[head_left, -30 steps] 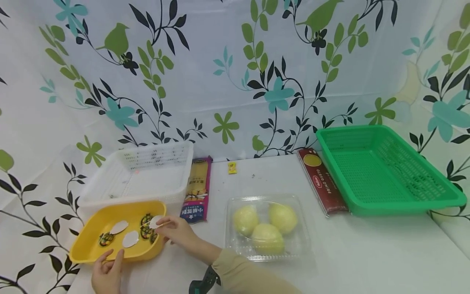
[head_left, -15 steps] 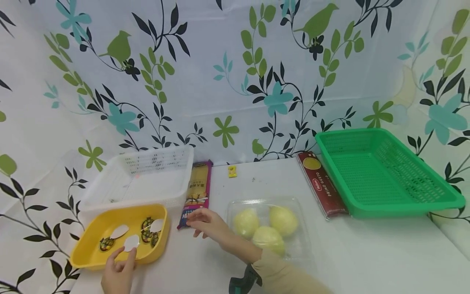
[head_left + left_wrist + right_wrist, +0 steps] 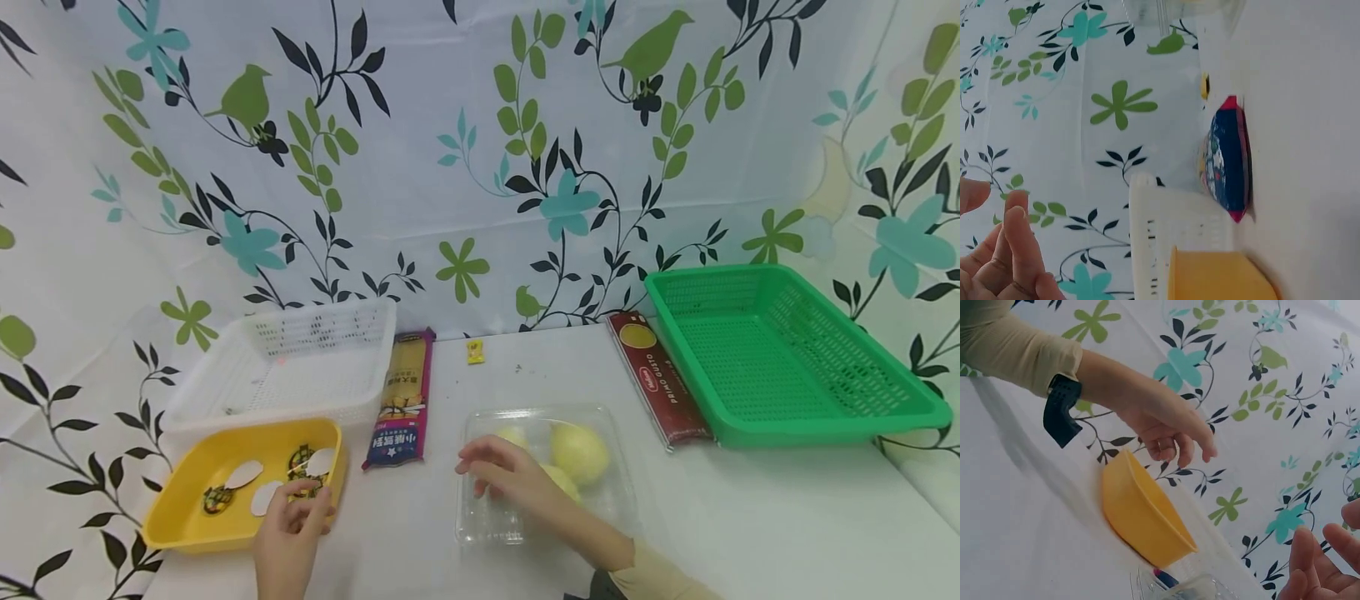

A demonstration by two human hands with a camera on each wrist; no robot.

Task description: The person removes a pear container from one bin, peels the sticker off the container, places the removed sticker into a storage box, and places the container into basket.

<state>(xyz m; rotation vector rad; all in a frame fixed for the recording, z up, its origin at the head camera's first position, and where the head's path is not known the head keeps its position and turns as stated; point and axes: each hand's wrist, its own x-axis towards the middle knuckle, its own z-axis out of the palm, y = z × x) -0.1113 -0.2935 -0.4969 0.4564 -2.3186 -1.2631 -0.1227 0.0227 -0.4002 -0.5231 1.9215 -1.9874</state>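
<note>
My left hand (image 3: 291, 529) hovers over the front right rim of a yellow tray (image 3: 187, 525), fingers loosely bent around nothing. The tray holds several white oval pieces (image 3: 244, 474) and dark, colourfully patterned pieces (image 3: 217, 498); their kind is unclear. My right hand (image 3: 517, 482) floats above a clear plastic box (image 3: 480, 529), partly hiding the round pale yellow things (image 3: 580, 452) inside. Nothing shows between its relaxed fingers. In the left wrist view the left hand (image 3: 1007, 256) appears with bent fingers; in the right wrist view the right hand (image 3: 1325, 562) does too.
A white basket (image 3: 315, 350) stands behind the yellow tray, beside a purple and gold food packet (image 3: 397, 400). A tiny yellow packet (image 3: 475, 351) lies at the back. On the right, a dark red packet (image 3: 660, 379) lies against a green basket (image 3: 795, 358).
My right hand has let go of a white oval piece in the yellow tray and moved right, over the clear box. My left hand has moved right along the tray's front.
</note>
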